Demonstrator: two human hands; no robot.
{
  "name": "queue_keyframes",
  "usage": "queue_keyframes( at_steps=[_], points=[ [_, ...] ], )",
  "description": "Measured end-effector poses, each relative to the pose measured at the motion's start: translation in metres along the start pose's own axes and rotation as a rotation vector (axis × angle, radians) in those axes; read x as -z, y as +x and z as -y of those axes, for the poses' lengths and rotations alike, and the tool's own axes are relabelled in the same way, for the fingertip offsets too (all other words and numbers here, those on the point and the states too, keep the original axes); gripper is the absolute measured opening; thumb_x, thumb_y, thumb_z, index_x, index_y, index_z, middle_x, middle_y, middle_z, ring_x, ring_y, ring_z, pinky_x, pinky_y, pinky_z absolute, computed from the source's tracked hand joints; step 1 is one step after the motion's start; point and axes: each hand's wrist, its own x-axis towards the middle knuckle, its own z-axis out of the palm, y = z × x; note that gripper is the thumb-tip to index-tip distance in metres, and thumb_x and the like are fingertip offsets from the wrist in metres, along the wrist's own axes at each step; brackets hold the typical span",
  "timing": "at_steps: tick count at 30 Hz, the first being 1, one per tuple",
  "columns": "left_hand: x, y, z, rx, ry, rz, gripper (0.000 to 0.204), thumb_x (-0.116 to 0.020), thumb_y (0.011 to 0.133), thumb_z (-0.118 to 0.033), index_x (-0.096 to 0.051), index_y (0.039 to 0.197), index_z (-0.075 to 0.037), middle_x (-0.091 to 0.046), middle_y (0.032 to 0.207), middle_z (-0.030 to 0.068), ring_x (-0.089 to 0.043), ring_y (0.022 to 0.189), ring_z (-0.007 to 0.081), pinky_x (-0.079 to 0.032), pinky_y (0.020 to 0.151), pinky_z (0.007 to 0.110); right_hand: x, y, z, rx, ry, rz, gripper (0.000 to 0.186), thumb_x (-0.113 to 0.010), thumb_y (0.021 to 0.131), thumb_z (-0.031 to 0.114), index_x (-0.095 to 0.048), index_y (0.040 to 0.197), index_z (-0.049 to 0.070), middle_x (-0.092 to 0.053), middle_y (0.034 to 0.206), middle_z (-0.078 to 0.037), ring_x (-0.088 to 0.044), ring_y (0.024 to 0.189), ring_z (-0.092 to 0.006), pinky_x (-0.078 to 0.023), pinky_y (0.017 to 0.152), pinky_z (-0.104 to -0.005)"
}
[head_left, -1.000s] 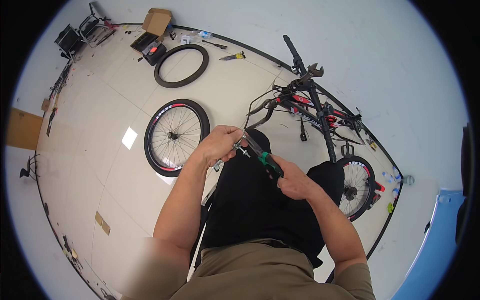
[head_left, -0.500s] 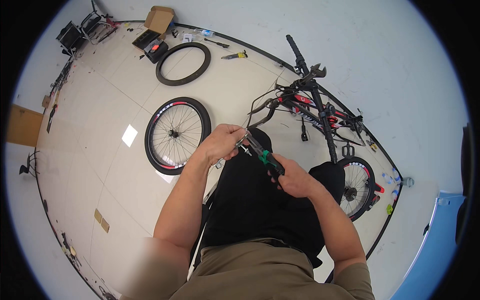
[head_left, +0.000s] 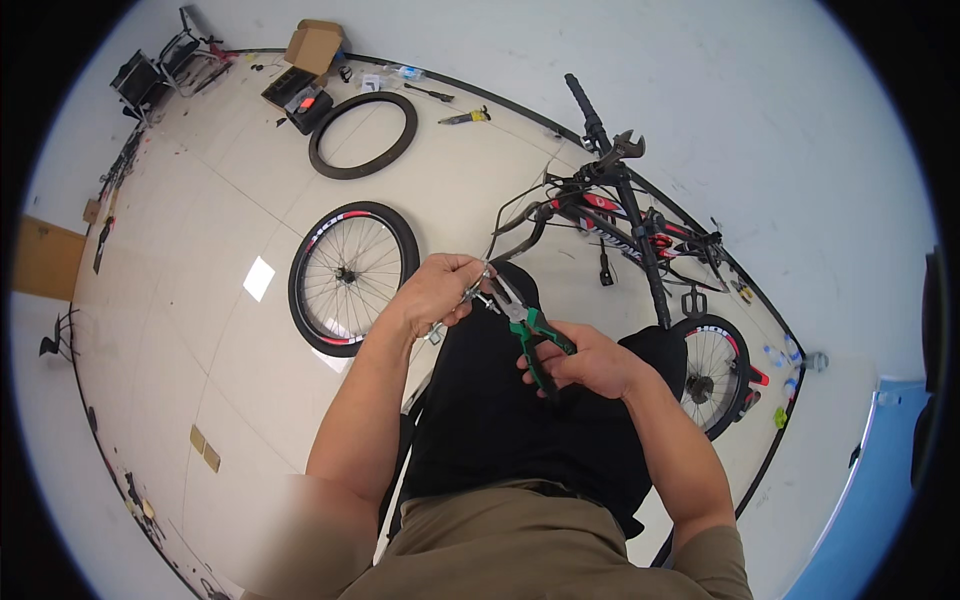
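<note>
In front of my knees, my left hand [head_left: 437,291] pinches a small silver metal part [head_left: 488,301] with a thin rod sticking out; the fingers hide much of it, so its kind cannot be told. My right hand [head_left: 592,361] is wrapped round pliers [head_left: 517,314] with green and black handles. Those handles are spread apart, and the jaws reach up beside the metal part, close to my left fingertips. Whether the jaws touch it is unclear. Just beyond my hands lies a black and red bicycle frame [head_left: 612,225], its handlebar [head_left: 640,222] turned up along the wall side.
A spoked wheel with tyre [head_left: 408,250] lies left of my hands, with a loose tyre [head_left: 322,160] behind it. Near the wall are yellow-handled pliers [head_left: 468,117] and an open cardboard box [head_left: 315,45]. An adjustable wrench [head_left: 625,146] rests on the bicycle. Another wheel [head_left: 735,350] stands right of my knee.
The pliers' handles have gone from closed together to spread apart, and my right fingers have loosened round them. My left hand still pinches the metal part in nearly the same place.
</note>
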Motion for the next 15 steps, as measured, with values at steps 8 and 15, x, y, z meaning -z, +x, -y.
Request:
queue_keyframes(
  at_steps=[8, 15],
  points=[
    [0.001, 0.002, -0.001, 0.045, 0.012, 0.042, 0.032, -0.047, 0.107, -0.022, -0.066, 0.114, 0.003, -0.067, 0.091, 0.0079, -0.05, 0.05, 0.0072, -0.039, 0.037, 0.021, -0.003, 0.0, -0.007, 0.191, -0.763, -0.341, 0.065, -0.044, 0.084, -0.005, -0.04, 0.149, 0.002, -0.061, 0.124, -0.028, -0.059, 0.117, -0.0425, -0.046, 0.102, -0.0426],
    [0.001, -0.001, -0.003, 0.053, -0.01, 0.047, 0.032, -0.047, 0.107, -0.022, -0.065, 0.115, 0.003, -0.067, 0.092, 0.0086, -0.049, 0.051, 0.0072, -0.039, 0.037, 0.021, -0.007, 0.006, -0.009, 0.216, -0.814, -0.332, 0.069, -0.043, 0.082, -0.007, -0.04, 0.149, 0.004, -0.059, 0.129, -0.029, -0.056, 0.122, -0.0444, -0.044, 0.106, -0.0441]
  ],
)
